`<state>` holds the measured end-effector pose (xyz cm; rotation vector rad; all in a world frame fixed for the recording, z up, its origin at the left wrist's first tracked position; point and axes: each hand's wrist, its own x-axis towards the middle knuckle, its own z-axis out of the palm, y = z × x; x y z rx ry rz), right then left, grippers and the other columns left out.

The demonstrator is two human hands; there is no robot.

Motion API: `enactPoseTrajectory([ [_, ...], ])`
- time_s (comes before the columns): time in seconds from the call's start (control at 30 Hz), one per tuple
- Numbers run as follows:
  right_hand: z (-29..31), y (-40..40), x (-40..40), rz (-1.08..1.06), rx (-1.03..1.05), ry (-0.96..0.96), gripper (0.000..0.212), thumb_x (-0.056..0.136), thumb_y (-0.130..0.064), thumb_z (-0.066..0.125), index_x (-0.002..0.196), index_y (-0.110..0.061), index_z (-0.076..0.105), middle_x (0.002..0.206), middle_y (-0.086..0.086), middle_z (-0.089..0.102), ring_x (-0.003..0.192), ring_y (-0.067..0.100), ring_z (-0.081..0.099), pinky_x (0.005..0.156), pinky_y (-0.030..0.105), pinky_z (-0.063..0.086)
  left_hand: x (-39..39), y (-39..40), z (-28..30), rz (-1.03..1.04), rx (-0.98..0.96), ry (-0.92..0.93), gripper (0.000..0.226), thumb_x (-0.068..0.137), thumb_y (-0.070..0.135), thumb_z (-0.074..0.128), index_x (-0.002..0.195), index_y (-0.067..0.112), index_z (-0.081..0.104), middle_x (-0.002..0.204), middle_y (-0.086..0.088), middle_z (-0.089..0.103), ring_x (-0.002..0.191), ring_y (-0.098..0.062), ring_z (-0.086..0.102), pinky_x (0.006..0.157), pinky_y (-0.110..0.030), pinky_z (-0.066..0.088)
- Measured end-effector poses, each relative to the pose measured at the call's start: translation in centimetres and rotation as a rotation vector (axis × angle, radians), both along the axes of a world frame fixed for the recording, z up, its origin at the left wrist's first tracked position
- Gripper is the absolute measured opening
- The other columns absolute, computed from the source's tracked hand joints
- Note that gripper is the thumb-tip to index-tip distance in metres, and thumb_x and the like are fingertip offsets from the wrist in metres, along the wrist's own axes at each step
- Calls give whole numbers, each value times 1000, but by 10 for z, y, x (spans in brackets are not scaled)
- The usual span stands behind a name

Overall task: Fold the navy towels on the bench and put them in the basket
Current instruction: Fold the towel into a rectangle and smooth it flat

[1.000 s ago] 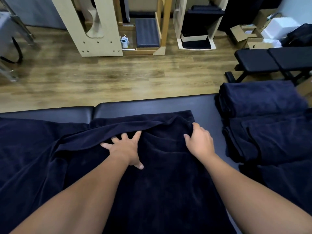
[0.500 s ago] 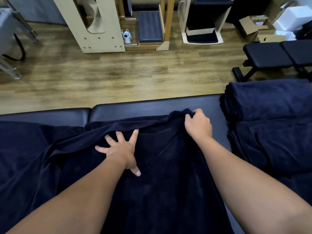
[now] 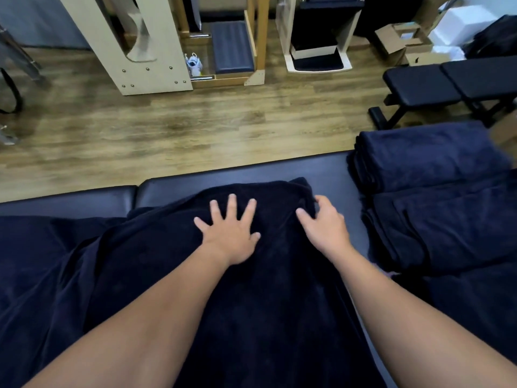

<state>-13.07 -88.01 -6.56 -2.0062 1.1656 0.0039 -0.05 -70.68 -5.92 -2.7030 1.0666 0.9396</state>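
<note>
1. Pressing flat on the navy towel [image 3: 251,317], the left hand [image 3: 229,236] lies palm down with its fingers spread wide, near the far edge of the bench [image 3: 223,179]
2. Just to its right, the right hand [image 3: 326,228] has its fingers curled into the towel's far right corner, pinching a bunched fold of cloth between thumb and fingertips
3. This towel runs from the bench's far edge back toward the near edge between both forearms, and its left part spreads in loose folds over the left end of the bench
4. A strip of bare black padding shows along the far edge, with a seam between two cushions left of the left hand
5. At the right end of the bench sits a stack of folded towels [image 3: 430,158], apart from the right hand, with more navy cloth [image 3: 447,231] lying in front of it toward the near edge
6. Beyond the bench lies a wooden floor [image 3: 167,127], with a black weight bench [image 3: 447,82] at the far right and pale wooden frames [image 3: 156,51] at the far side
7. No basket can be made out
</note>
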Motion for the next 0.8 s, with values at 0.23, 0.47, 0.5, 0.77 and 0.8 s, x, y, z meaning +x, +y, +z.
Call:
enactPoseTrajectory([
  [0.23, -9, 46, -93, 169, -45, 151, 69, 97, -40, 57, 156, -31, 22, 117, 12, 68, 111, 38, 61, 91, 46, 51, -27, -58, 0, -371, 40, 34, 100, 88, 21, 48, 149, 58, -20, 164, 8, -33, 150, -35, -30, 105, -84, -7],
  [0.47, -12, 75, -184, -51, -219, 89, 42, 97, -39, 64, 131, -15, 62, 107, 5, 72, 100, 32, 66, 84, 41, 52, -25, -118, 12, -331, 145, 19, 93, 91, 19, 48, 157, 47, -11, 166, -3, -29, 152, -39, -21, 112, -78, 0],
  [0.5, -12, 80, -193, -14, -204, 111, 42, 96, -44, 63, 127, -15, 64, 108, 2, 70, 101, 29, 64, 87, 39, 52, -26, -121, 11, -356, 109, -16, 90, 91, 18, 48, 159, 42, -6, 167, -4, -26, 153, -40, -18, 114, -77, 4],
  [0.77, 6, 105, -234, -117, -110, -27, 20, 95, -41, 65, 88, -35, 47, 71, -13, 53, 73, 10, 49, 67, 29, 36, -21, -148, 8, -688, -58, -476, 40, 99, 17, 47, 137, 28, 52, 150, -6, 32, 128, -34, 33, 88, -47, 37],
  [0.8, 9, 106, -241, -176, -105, -63, 23, 93, -41, 67, 85, -37, 46, 70, -13, 56, 70, 11, 51, 65, 27, 39, -19, -152, 7, -693, -71, -515, 35, 98, 17, 48, 132, 24, 56, 143, -4, 41, 124, -31, 36, 86, -44, 36],
])
